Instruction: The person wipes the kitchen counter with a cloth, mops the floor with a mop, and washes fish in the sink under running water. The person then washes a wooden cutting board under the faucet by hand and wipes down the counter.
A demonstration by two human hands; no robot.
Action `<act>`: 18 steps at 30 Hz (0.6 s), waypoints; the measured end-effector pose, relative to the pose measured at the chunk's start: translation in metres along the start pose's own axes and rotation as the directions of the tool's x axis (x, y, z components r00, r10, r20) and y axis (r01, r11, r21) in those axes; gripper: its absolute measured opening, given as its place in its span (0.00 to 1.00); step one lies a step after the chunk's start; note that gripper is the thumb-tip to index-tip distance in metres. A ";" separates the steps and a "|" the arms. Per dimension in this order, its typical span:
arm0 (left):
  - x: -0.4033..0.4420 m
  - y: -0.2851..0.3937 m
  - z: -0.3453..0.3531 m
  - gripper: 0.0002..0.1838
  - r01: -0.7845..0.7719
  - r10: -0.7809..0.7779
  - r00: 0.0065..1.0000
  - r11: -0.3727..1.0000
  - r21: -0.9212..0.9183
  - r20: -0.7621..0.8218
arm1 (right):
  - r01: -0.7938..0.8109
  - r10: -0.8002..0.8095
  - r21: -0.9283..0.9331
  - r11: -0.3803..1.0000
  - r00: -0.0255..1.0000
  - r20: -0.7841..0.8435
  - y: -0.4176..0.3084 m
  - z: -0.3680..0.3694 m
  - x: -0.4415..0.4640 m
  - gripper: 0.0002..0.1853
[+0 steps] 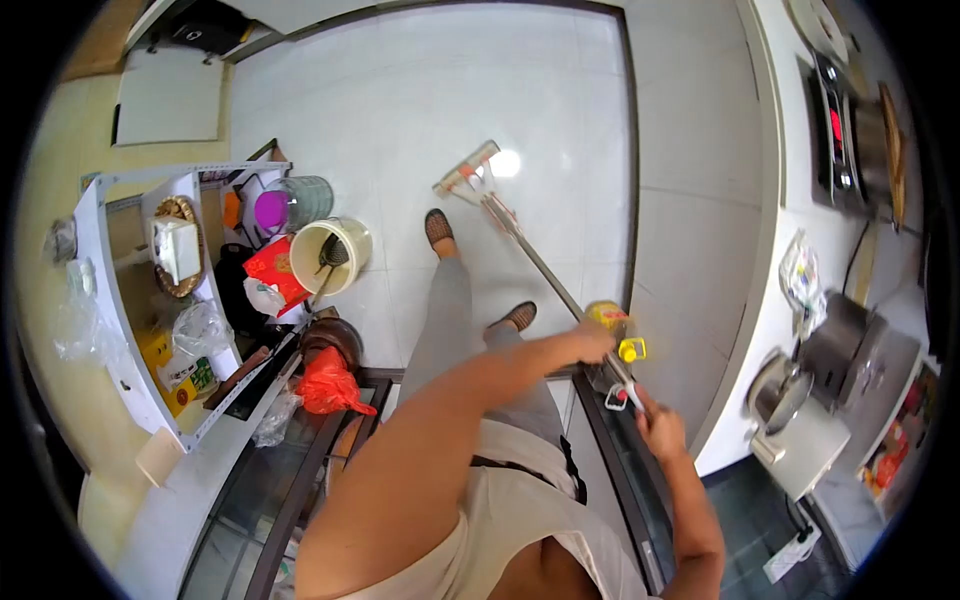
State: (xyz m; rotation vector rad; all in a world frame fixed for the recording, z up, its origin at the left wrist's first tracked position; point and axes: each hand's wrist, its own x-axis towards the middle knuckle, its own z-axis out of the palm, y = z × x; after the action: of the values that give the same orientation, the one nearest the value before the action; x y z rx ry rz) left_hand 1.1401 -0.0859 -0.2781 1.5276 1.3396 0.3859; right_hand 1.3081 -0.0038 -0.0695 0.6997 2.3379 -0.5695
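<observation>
A flat mop [548, 272] slants across the view, its metal pole running from my hands down to the floor. Its flat head [470, 178] lies on the white tiles beyond my feet, slightly blurred. My left hand [597, 342] is closed round the pole partway along. Nearer my body, my right hand [661, 430] is wrapped round the pole close to its white and red grip part. Beside the pole, by my left hand, stand a bottle of yellow liquid [606, 316] with a yellow cap and a clear jug with a white handle [617, 399], partly hidden.
Left of my feet are a cream bucket [360, 252] with a strainer in it, a large clear bottle [310, 203], a red bag [328, 382] and a white shelf [120, 300]. A counter [745, 380] with pots runs along the right. A dark door track [632, 150] edges the floor.
</observation>
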 end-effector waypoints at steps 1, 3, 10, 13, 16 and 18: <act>-0.020 -0.034 -0.023 0.08 0.084 -0.081 0.985 0.996 0.014 -0.153 | 0.027 -0.026 -0.036 0.999 1.000 0.006 -0.028 -0.012 0.040 0.28; -0.057 -0.117 -0.061 0.04 0.166 -0.117 0.895 0.983 0.079 -0.430 | 0.126 -0.126 -0.073 0.989 0.992 -0.006 -0.081 -0.021 0.129 0.28; -0.304 -0.336 -0.212 0.13 0.749 -0.541 0.417 0.660 -0.062 -0.730 | 0.315 -0.315 -0.100 0.944 0.949 0.018 -0.391 -0.036 0.358 0.27; -0.361 -0.370 -0.236 0.12 0.851 -0.635 0.288 0.513 -0.112 -0.717 | 0.343 -0.342 -0.075 0.936 0.939 0.032 -0.474 -0.021 0.391 0.28; -0.369 -0.371 -0.231 0.19 0.863 -0.680 0.327 0.498 -0.085 -0.656 | 0.388 -0.387 -0.042 0.921 0.921 0.042 -0.469 -0.031 0.383 0.29; -0.346 -0.335 -0.224 0.19 0.769 -0.640 0.441 0.630 -0.102 -0.629 | 0.372 -0.365 -0.088 0.924 0.927 0.085 -0.428 -0.041 0.358 0.30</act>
State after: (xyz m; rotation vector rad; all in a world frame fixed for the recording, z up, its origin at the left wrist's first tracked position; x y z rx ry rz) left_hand 0.6720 -0.3295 -0.3337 0.8188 2.4884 0.1935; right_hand 0.7931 -0.1896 -0.1870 0.1857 2.4288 -0.6173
